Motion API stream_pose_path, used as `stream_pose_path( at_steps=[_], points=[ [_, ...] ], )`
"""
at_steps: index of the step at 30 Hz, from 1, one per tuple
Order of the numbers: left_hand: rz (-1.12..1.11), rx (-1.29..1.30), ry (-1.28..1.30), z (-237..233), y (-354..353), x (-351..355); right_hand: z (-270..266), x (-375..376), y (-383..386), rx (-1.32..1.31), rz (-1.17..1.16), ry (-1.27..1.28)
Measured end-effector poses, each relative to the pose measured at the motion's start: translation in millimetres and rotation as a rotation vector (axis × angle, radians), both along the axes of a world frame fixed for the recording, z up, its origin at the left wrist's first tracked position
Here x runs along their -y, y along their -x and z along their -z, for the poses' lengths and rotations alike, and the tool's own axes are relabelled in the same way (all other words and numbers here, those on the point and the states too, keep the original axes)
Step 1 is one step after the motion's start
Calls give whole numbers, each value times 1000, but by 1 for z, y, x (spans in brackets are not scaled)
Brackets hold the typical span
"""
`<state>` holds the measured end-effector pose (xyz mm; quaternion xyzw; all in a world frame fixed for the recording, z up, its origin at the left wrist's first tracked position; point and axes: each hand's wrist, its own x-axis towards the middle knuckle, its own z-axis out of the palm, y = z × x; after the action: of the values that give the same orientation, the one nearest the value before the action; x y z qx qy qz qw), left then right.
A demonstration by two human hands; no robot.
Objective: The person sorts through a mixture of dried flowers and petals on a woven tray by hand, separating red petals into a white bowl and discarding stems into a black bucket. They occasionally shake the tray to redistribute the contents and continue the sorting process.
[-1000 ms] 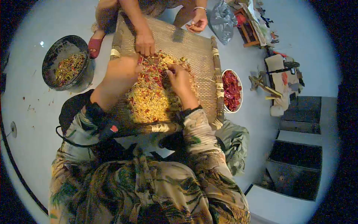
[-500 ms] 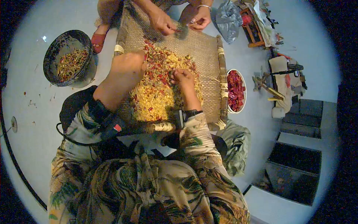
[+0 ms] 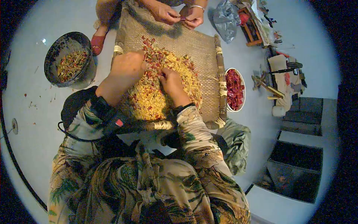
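Note:
A heap of yellow seeds (image 3: 156,100) mixed with red dried chilli pieces (image 3: 149,44) and thin stems lies on a woven tray (image 3: 203,48) with a wooden frame. Over the heap's left side is my left hand (image 3: 128,65), back up, its fingers curled down and partly hidden. My right hand (image 3: 172,84) is low over the middle of the heap, thumb and fingers pinched together at the chilli bits. Anything between either hand's fingertips is too small to make out.
Across the tray, another person's hands (image 3: 179,16) hold a small dark piece. A black bucket (image 3: 89,72) of stems stands left; a white bowl (image 3: 244,89) of red chilli pieces sits right. Beyond are a plastic bag (image 3: 225,22) and a wooden stand (image 3: 266,86).
My right hand has moved left and slightly down, closer to my left hand, which has barely shifted. The other person's hands have come together.

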<state>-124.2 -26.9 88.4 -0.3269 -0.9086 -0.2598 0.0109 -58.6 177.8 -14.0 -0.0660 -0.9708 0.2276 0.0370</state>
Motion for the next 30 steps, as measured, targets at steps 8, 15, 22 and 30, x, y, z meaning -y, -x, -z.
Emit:
stream_pose_path(
  at_steps=[8, 15, 22, 30],
  points=[
    [15, -53, -37, 6, 1, 3, 6, -18, -12, 121, 374, 1054],
    [8, -41, 11, 7, -1, -2, -13, -27, -31, 184, 323, 1625],
    [-35, 6, 77, 0, -3, -5, -31, -21, -40, 37, 548, 1623],
    [-23, 23, 96, -6, -6, -5, -16, -29, -47, 166, 383, 1471]
  ],
)
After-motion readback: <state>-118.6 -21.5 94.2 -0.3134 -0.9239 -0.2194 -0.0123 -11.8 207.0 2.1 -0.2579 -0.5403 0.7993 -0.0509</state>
